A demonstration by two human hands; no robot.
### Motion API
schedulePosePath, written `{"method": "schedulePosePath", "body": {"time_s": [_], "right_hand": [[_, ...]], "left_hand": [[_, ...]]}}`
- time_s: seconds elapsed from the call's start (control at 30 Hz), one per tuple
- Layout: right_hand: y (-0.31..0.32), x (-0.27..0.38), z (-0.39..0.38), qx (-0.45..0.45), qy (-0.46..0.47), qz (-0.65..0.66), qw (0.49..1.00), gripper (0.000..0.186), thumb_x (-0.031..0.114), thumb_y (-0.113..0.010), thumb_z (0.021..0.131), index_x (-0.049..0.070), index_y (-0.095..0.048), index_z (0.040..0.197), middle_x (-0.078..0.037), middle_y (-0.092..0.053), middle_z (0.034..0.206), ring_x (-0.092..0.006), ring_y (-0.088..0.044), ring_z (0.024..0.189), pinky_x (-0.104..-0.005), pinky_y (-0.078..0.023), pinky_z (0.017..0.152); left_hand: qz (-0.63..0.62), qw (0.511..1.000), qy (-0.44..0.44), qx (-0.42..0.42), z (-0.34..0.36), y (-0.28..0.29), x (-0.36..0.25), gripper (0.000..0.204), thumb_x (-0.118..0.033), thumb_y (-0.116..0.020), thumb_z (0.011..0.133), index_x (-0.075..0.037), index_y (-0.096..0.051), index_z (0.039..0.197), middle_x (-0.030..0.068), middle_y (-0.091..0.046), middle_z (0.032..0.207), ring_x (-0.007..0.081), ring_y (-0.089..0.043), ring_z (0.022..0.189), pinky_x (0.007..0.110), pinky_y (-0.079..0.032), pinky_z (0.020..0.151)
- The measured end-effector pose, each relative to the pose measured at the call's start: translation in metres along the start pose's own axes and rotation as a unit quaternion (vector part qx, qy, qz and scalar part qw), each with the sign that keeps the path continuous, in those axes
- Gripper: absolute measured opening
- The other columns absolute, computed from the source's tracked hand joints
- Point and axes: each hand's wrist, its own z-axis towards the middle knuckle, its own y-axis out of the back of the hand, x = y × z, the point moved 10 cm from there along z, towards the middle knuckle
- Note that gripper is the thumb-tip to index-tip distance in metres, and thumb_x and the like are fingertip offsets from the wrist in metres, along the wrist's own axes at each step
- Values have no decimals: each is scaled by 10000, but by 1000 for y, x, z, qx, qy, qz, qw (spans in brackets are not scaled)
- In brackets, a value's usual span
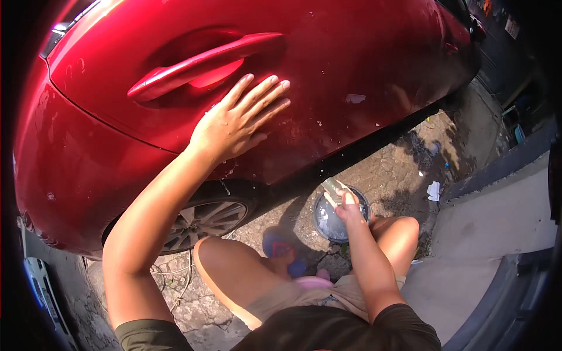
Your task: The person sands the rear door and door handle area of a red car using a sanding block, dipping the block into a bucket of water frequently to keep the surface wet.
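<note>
My left hand (pixel 237 120) lies flat with fingers spread on the wet red car door (pixel 328 76), just below the door handle (pixel 205 64). Water drops and streaks show on the paint around it. Lower down, my right hand (pixel 348 205) grips a grey-green piece (pixel 332 186), a sponge or a folded cloth; I cannot tell which. It is held over a dark round bucket (pixel 319 227) with whitish, foamy liquid inside. My right hand and forearm cover part of the bucket's rim.
The car's rear wheel (pixel 205 221) is beside my left knee. A thin hose or cable (pixel 188 281) runs over the cracked ground. Blue footwear (pixel 297 268) and something pink (pixel 313 282) show below me. A white scrap (pixel 433 191) lies near the low wall (pixel 497 210) at right.
</note>
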Motion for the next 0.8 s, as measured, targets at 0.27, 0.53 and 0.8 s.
{"method": "schedulePosePath", "body": {"time_s": [0.27,0.53,0.8], "right_hand": [[228,-173,86,-271,-154,-21,950,296,112,-425,1073,136,-623,1291,-137,-707,1187,-294,-695,953,-476,-605,863],[272,-187,83,-386,-133,140,902,420,0,-490,999,62,-533,1413,-153,-664,1281,-322,-691,1083,-505,-612,928],[93,-30,97,-76,-6,99,992,412,-14,-449,988,-1,-536,1390,-201,-661,1298,-338,-687,1143,-531,-609,938]], "left_hand": [[97,968,-157,171,-104,-78,-102,768,-339,-521,954,-203,-252,1661,-5,-123,1753,215,-162,1602,455,-155,1298],[120,976,-168,62,101,-44,-81,887,-697,-570,905,-303,-282,1645,23,-149,1741,245,-123,1603,513,-122,1309],[16,974,159,-162,91,122,177,740,-522,-566,994,-91,-410,1575,234,-353,1631,405,-289,1525,536,-172,1267]]}}
